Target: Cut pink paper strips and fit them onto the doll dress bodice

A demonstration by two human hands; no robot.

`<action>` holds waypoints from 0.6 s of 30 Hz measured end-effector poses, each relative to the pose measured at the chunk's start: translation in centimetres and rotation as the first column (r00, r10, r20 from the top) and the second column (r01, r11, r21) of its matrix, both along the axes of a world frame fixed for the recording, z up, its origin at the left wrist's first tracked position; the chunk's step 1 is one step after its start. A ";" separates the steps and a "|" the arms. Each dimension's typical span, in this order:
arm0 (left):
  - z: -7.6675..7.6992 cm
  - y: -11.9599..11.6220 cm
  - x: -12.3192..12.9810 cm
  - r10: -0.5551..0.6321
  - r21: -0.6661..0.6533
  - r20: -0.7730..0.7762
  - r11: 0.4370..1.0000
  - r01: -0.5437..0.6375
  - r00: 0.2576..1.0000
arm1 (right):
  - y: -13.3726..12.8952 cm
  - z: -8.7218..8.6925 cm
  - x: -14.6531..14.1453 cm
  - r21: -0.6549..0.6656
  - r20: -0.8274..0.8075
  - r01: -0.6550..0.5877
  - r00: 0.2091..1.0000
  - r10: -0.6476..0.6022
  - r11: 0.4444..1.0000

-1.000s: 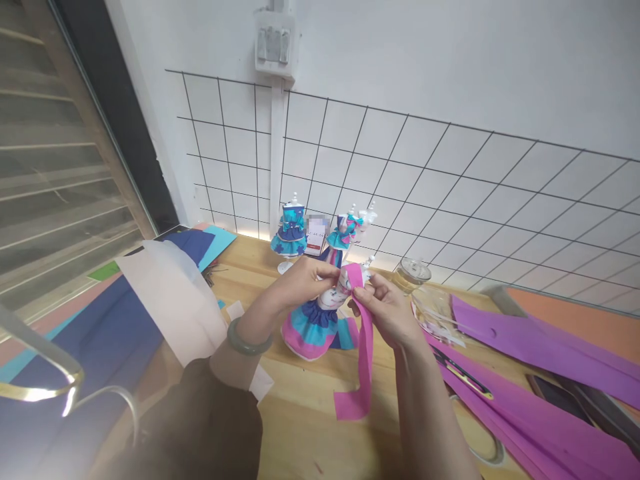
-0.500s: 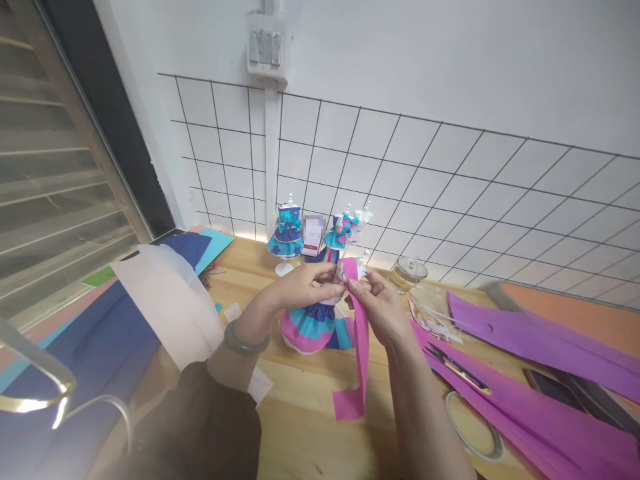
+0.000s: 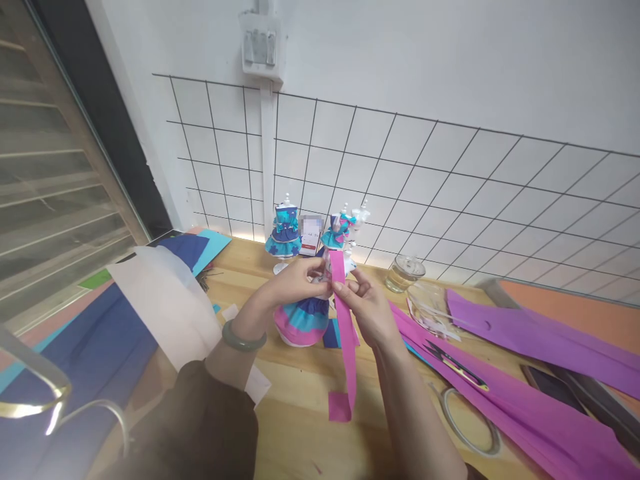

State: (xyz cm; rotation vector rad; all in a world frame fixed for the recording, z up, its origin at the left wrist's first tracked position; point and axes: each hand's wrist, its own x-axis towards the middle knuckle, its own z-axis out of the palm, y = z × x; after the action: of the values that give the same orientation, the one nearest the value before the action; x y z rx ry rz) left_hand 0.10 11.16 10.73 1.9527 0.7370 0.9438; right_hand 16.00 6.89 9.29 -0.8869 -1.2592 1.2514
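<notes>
In the middle of the head view stands a miniature dress form with a white top and a skirt banded in navy, turquoise and pink. A long pink strip lies against its upper front and hangs down to the table, its lower end folded to the left. My left hand is closed at the form's left side, thumb and fingers gripping its torso beside the strip. With thumb and fingers pinched, my right hand holds the strip at the form's chest. The fingers partly hide the bodice.
Behind stand dressed miniature forms and a phone. To the right are a glass cup, pink material with thread snips on it, a tape roll and purple material. Navy and pale sheets lie left.
The view has shifted slightly. Both hands stay at the dress form's top with the strip. The strip's hanging part now runs straighter, and its lower end has folded over.
</notes>
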 end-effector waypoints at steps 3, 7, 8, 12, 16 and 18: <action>-0.1 0.3 -0.3 -0.008 -0.020 0.007 1.000 0.008 1.000 | 0.0 -0.3 -0.3 -0.017 -0.006 0.017 1.000 -0.017 1.000; -0.3 0.7 -0.8 -0.042 -0.047 -0.004 0.998 0.042 0.999 | 0.0 -0.5 -0.7 0.005 0.033 0.001 0.999 -0.001 1.000; -0.3 0.7 -0.9 -0.056 -0.049 -0.002 0.997 0.056 0.998 | 0.0 -0.5 -0.8 0.009 0.044 -0.004 0.999 0.004 1.000; -0.4 0.9 -1.3 -0.109 -0.072 0.030 0.991 0.111 0.994 | 0.1 -0.8 -1.1 0.020 0.079 0.016 0.997 -0.018 1.000; -0.5 1.1 -1.6 -0.137 -0.106 0.042 0.984 0.140 0.990 | 0.1 -0.9 -1.3 0.025 0.091 0.051 0.994 -0.053 0.998; -0.5 1.2 -1.8 -0.130 -0.118 0.046 0.984 0.134 0.990 | 0.0 -0.8 -1.5 0.013 0.103 0.057 0.993 -0.058 0.998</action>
State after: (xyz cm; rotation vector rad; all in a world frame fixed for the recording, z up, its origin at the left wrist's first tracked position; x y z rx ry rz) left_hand -1.69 12.39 10.22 1.8488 0.6201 0.8348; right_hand 14.51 6.94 8.46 -0.9844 -1.3105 1.1653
